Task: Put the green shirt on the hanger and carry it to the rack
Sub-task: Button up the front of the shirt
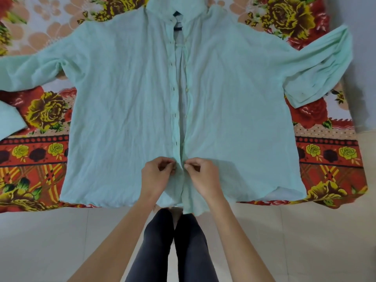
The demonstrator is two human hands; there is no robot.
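Fingers (173,165) of both hands pinch the front edges of the green shirt (126,110), spread flat on the flowered bed (40,159), at a low button; no hanger in view, so fetching one likely comes next.

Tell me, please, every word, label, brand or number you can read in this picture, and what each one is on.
No text can be read anywhere.
The dark neck label inside the collar of the green shirt: no lettering can be made out on it.
The bedsheet shows only a floral pattern, no words.
The left hand and right hand pinch the shirt's front edges and carry no writing.
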